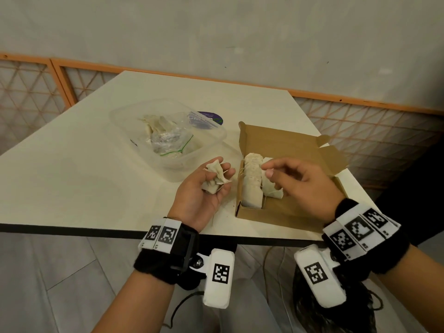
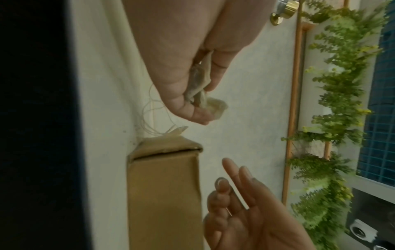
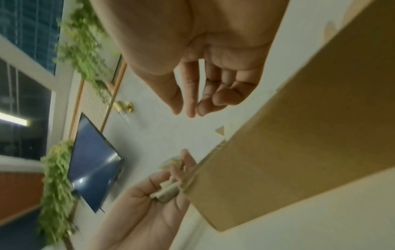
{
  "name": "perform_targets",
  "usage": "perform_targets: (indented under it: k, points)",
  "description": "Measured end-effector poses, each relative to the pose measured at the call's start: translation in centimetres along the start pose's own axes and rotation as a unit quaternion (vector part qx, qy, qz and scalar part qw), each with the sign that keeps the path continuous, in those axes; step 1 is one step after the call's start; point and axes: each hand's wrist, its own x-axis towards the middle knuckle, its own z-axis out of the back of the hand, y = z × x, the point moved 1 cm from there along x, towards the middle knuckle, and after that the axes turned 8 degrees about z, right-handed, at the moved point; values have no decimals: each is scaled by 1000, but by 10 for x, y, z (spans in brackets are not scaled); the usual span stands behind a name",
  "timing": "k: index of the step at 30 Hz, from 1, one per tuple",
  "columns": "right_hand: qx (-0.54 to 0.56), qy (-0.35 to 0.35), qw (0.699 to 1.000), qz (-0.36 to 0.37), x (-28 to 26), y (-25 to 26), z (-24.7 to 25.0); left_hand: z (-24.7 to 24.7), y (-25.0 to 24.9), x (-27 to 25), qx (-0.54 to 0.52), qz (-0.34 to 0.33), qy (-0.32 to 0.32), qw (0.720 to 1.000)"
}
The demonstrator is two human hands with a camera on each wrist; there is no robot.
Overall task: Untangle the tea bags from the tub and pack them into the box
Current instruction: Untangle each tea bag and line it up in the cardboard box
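My left hand (image 1: 219,180) lies palm up between the tub and the box, its fingers curled round a crumpled clump of tea bags (image 1: 213,169). The left wrist view shows the clump (image 2: 213,106) in the left hand (image 2: 200,103), with thin strings trailing toward the box (image 2: 164,194). The clear plastic tub (image 1: 211,140) holds more tea bags (image 1: 158,123). The open cardboard box (image 1: 276,212) has a row of tea bags (image 1: 252,179) at its left end. My right hand (image 1: 268,170) hovers over them, fingers loosely curled, with nothing visible between them (image 3: 190,108).
A crinkled clear zip bag (image 1: 170,140) lies in the tub, and a purple round label (image 1: 211,116) shows behind it. The box's lid flap (image 1: 288,145) stands open at the back. The white table (image 1: 72,188) ends in a dark front edge just before my wrists.
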Motion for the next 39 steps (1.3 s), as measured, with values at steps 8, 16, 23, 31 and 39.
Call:
perform_targets:
  k: [8,16,23,31,39]
  points:
    - [97,-61,993,22,-9,-10,-15,-50,18,11,122,23,36,992]
    - [381,-187,904,-58,1,-38,13,-68,31,28,213,49,-11,976]
    - [382,-140,910,-76,3,-39,12,-71,36,29,320,27,-33,946]
    - [79,-113,988,65,-5,-35,14,-70,42,31,375,-3,-68,925]
    - [59,-105,992,42,-3,-35,35,-68,39,29,375,8,-34,926]
